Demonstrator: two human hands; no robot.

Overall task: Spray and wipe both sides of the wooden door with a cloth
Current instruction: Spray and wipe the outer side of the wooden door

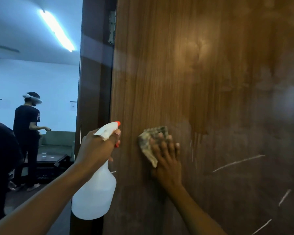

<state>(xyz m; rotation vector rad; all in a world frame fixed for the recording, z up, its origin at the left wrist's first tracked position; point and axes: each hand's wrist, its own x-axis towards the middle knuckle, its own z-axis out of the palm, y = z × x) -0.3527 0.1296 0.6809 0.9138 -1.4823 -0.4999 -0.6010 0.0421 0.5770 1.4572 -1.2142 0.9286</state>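
The brown wooden door [210, 73] fills the right two thirds of the view, with pale scratches low on the right. My right hand [166, 158] lies flat with spread fingers on a soiled greyish cloth [148, 146] and presses it against the door near its left edge. My left hand [97, 148] grips the neck of a white spray bottle [95, 192] with an orange nozzle tip, held upright just left of the door's edge, nozzle toward the wood.
The dark door frame [95, 82] runs down left of the door. Through the opening, another person [26, 133] in dark clothes stands by a green sofa [58, 141] and a low dark table [47, 158]. A ceiling tube light [56, 29] glows above.
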